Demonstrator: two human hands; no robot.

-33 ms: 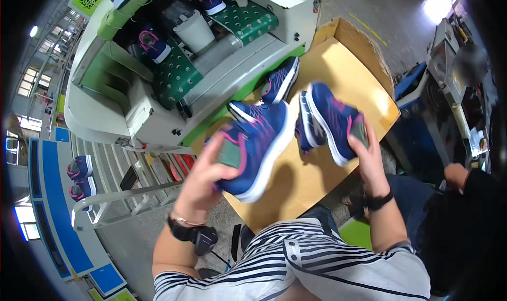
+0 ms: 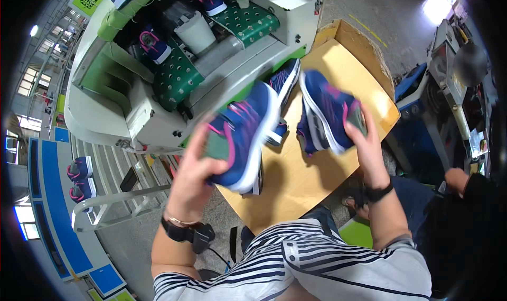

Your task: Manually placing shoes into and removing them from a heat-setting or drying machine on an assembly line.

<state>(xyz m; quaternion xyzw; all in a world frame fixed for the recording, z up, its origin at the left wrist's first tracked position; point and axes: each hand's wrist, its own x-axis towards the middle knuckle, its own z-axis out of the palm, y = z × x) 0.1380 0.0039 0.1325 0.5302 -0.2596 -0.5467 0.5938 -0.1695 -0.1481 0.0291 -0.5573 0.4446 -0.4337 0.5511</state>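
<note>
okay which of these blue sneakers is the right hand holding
The blue sneaker over the cardboard box, gripped by the right hand. The left hand holds another.

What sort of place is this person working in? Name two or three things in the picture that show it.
Most likely a shoe factory floor. Each hand holds a blue and pink shoe: left hand, right hand. More such shoes ride a conveyor machine with green padded holders, others sit on a rack, and a cardboard box stands below.
</note>
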